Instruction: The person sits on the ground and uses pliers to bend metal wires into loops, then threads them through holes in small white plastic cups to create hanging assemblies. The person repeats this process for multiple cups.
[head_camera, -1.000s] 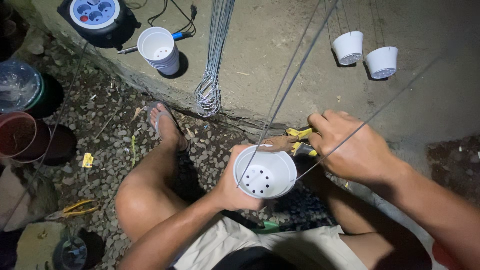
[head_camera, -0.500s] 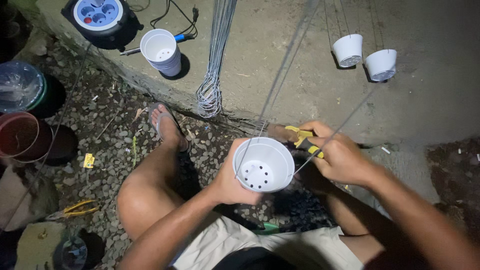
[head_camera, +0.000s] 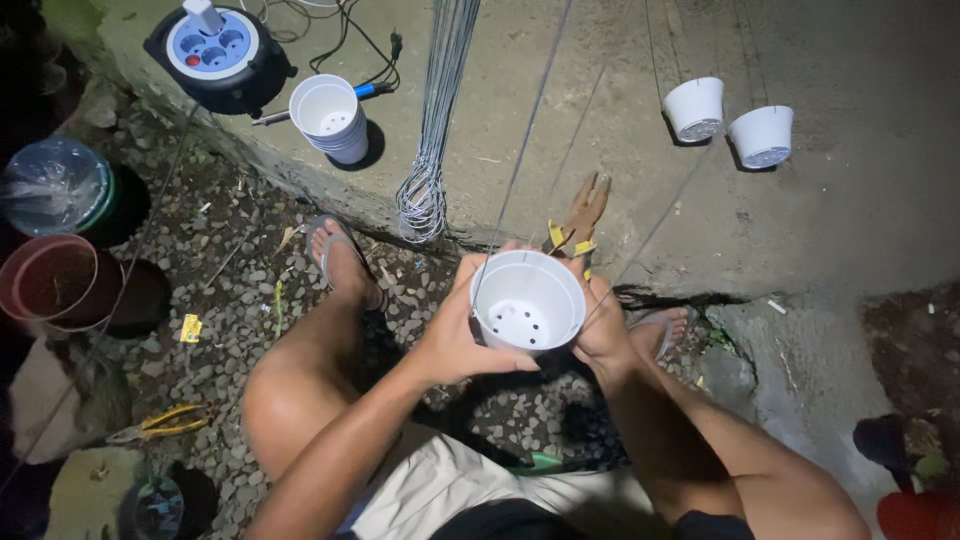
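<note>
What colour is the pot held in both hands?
White, with small holes in its base; the pot shows clearly in the head view.

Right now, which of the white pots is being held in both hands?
The white pot with holes in its bottom, between left hand and right hand. The stacked pots and two hanging pots are untouched.

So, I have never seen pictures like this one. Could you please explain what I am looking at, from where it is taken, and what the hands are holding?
There is no machine here: a person works with bare hands. The camera sits on the person's head and looks down, so you see their own arms, knees and sandalled feet.

The left hand and the right hand hold a white plastic pot with holes in its bottom; thin wires run up from it. Pliers with yellow handles stick up just behind the pot, by the right hand.

On the concrete ledge stand a stack of white pots, a round cable reel with sockets and a bundle of wires. Two more white pots hang on wires. Another pair of pliers lies on the gravel.
</note>
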